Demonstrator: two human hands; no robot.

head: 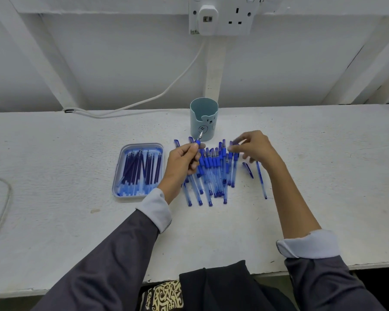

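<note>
— Left of the cup (pixel 203 118), what's laid out?
— A tray (pixel 142 145), well left of the cup & a bit nearer; dark-blue refills (pixel 139 169) are packed in it, approx. parallel.
— And the left hand (pixel 182 161)?
— Seen just front-left of the cup. Its fingers are curled tight round a pen (pixel 198 140), thumb pressed on the blue grip. The metal tip is pointed up & overlaps the cup's wall in view; contact can't be told.
— Directly in front of the cup?
— A pile of pens (pixel 213 173) is spread on the table (pixel 76 221), side by side, some overlapped.
— Right hand (pixel 256 147)?
— Held over the pile's far edge, front-right of the cup. Blurred: thumb & forefinger are brought close at sth small & blue, other fingers apart; whether it's pinched can't be told.
— Further right?
— A loose cap (pixel 248 169) & one single pen (pixel 261 179), laid apart from the pile.
</note>
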